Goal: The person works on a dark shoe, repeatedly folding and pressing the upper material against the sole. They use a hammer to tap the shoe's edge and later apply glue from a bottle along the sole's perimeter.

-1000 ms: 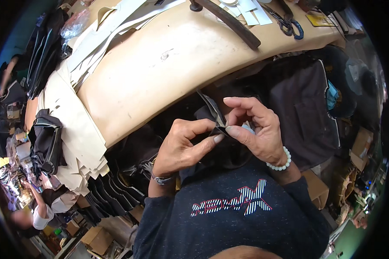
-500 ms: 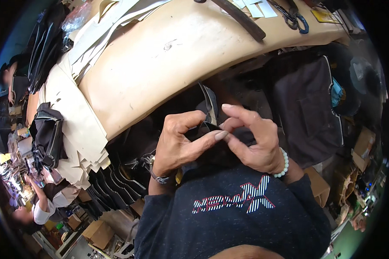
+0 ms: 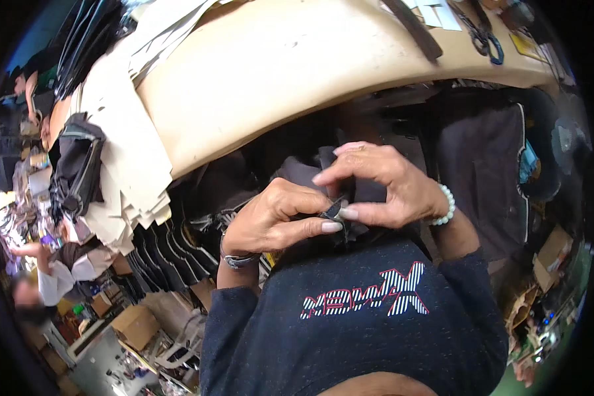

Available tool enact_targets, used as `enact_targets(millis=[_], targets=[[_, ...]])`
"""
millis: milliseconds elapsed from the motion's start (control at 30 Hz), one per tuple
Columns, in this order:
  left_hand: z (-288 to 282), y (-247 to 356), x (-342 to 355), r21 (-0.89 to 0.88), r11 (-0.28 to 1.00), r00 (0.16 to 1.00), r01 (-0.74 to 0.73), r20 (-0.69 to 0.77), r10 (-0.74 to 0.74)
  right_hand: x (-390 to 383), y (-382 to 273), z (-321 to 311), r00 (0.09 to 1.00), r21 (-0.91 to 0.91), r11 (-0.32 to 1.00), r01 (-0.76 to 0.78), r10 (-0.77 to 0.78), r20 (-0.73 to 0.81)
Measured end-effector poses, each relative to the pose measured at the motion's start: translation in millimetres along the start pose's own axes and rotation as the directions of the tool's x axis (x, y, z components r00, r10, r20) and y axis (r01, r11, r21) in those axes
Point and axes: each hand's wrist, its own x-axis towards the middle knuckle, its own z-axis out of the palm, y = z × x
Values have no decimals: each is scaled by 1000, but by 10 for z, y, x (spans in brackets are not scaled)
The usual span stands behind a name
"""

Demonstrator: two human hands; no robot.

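In front of my chest, my left hand pinches a small folded edge of black fabric between thumb and forefinger. My right hand is beside it, its thumb tip touching that edge. The right forefinger is raised and bent, with a gap between it and the thumb. More dark fabric hangs behind my fingers, below the bench edge; its full shape is hidden.
A tan-topped bench curves across in front, with pale sheets stacked at its left. Scissors and a dark bar lie at the far right. A black fabric panel is at right. Two people work at left.
My right forefinger has lifted away from the thumb, and the hand has risen slightly. My left hand keeps its pinch on the fabric edge. The whole view has shifted a little.
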Motion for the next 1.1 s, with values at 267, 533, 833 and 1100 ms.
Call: enact_targets(millis=[267, 533, 833, 1100], targets=[[207, -72, -248, -103, 961, 903, 257, -328, -277, 150, -49, -18, 972, -62, 994, -89, 100, 211], [280, -188, -309, -144, 987, 928, 70, -353, -118, 112, -38, 48, 966, -12, 989, -148, 147, 214], [397, -136, -256, 166, 982, 872, 87, -490, 5, 95, -104, 59, 939, -71, 965, -252, 261, 223], [389, -98, -256, 86, 983, 908, 162, -404, -114, 49, -31, 82, 889, -30, 930, -366, 359, 284]])
